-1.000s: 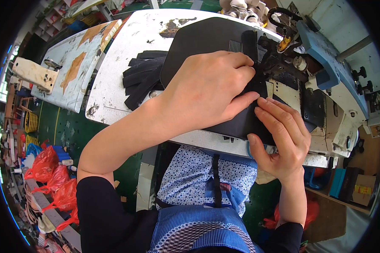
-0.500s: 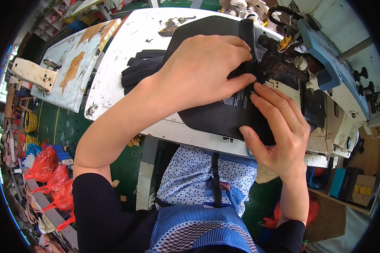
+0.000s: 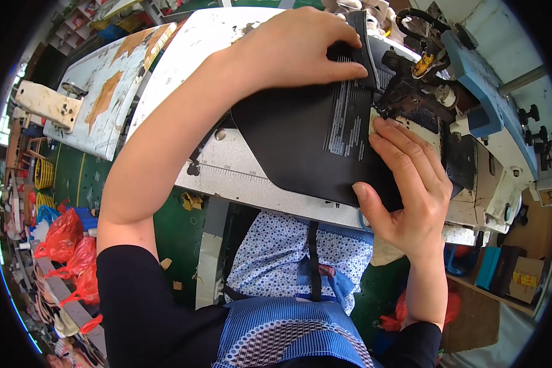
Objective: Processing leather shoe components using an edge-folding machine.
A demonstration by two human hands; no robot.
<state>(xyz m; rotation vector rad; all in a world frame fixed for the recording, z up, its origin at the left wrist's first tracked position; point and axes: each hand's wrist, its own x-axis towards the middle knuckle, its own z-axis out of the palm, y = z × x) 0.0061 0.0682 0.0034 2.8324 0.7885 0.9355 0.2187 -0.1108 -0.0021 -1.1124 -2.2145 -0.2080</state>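
Note:
A large black flat piece of material [image 3: 300, 147] with small white print lies on the white sewing table [image 3: 227, 172]. My left hand [image 3: 294, 49] presses on its far part, fingers folding its upper edge near the sewing machine [image 3: 472, 92]. My right hand [image 3: 405, 184] rests flat on the piece's right edge, thumb hooked under its near edge, close to the machine's needle area [image 3: 405, 98].
A second worn white table [image 3: 98, 98] stands to the left. Red plastic bags [image 3: 67, 251] lie on the green floor at lower left. Boxes [image 3: 509, 270] sit on a shelf at lower right. My blue patterned apron [image 3: 288, 306] fills the lower middle.
My left hand has slid farther away and to the right along the black piece, toward the machine. The piece has turned and shifted with it. My right hand stays on its right edge.

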